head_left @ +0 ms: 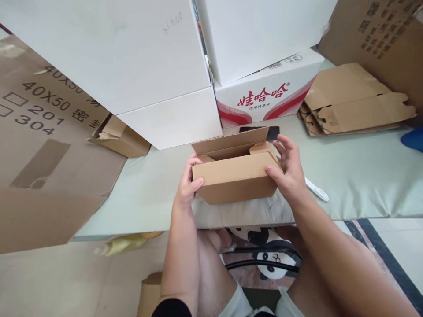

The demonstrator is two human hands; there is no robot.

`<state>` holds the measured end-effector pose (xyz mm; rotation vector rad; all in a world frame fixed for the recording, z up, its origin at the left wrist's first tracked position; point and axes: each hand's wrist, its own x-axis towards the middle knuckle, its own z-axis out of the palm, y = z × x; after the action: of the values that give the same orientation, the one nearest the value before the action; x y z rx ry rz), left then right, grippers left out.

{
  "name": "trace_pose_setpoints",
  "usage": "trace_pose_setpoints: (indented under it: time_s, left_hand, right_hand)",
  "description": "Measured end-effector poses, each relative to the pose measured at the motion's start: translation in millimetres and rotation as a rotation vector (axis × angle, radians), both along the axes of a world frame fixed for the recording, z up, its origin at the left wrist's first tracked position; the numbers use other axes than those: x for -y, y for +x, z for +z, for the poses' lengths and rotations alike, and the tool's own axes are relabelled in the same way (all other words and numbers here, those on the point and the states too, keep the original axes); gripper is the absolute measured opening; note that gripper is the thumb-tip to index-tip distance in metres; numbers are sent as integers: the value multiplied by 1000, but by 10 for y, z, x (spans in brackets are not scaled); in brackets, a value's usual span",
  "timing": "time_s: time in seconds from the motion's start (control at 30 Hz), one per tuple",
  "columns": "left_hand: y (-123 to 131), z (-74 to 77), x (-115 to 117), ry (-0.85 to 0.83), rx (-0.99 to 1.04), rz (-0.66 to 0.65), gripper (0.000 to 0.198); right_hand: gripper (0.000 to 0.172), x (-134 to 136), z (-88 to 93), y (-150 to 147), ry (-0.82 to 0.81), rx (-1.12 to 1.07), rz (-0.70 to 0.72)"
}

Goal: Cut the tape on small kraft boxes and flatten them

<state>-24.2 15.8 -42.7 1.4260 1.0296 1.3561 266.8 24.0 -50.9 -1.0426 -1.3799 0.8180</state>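
A small brown cardboard box [236,178] rests near the front edge of the cloth-covered surface, its lid flap raised and its side flaps partly folded in. My left hand [190,181] grips its left end, thumb on the front face and fingers behind. At the right end my right hand [288,169] holds the box, thumb pressed on the front corner, with the other fingers spread around the side flap. Behind the raised lid lies a dark flat object [273,133], partly hidden. A white slim tool [316,189] lies beside my right wrist.
Flattened cardboard boxes [357,101] are stacked at the right. White boxes [172,116] and a red-and-white carton [264,99] stand at the back. A small brown box [124,136] leans by a large carton [49,176] at left. A blue object [413,140] sits at far right.
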Motion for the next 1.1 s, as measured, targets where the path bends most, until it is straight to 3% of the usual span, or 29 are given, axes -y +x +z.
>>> trace_pose_setpoints:
  time_s: [0.1,0.2,0.4,0.5,0.63,0.73,0.87,1.0,1.1]
  left_hand:
    - [-4,-10,-21,72,64,-64,82]
    - [-32,-16,-42,124,-1,-75,97]
    - [-99,55,-64,203,-344,-81,67]
    - [-58,83,-47,171,-369,-58,71]
    - [-8,118,8,86,-225,-38,84]
    - [-35,181,55,69,-368,-86,80]
    - [-66,254,110,52,-574,-153,75]
    - [-4,224,101,170,-517,-90,66]
    - [44,152,43,240,-406,2,64]
  right_hand:
    - [78,-42,-53,2,-27,-5,106]
    - [78,-51,-81,-2,-26,1,82]
    - [63,-71,-77,-5,-43,-6,16]
    - [57,-81,-47,4,-92,-20,63]
    - [59,-48,22,1,-189,-49,127]
    - [54,-35,46,-12,-198,-50,88]
    - [33,-55,18,-28,-166,-56,33]
    - [27,-77,-23,-38,-139,-114,19]
    - [39,-87,-55,-23,-91,-113,23]
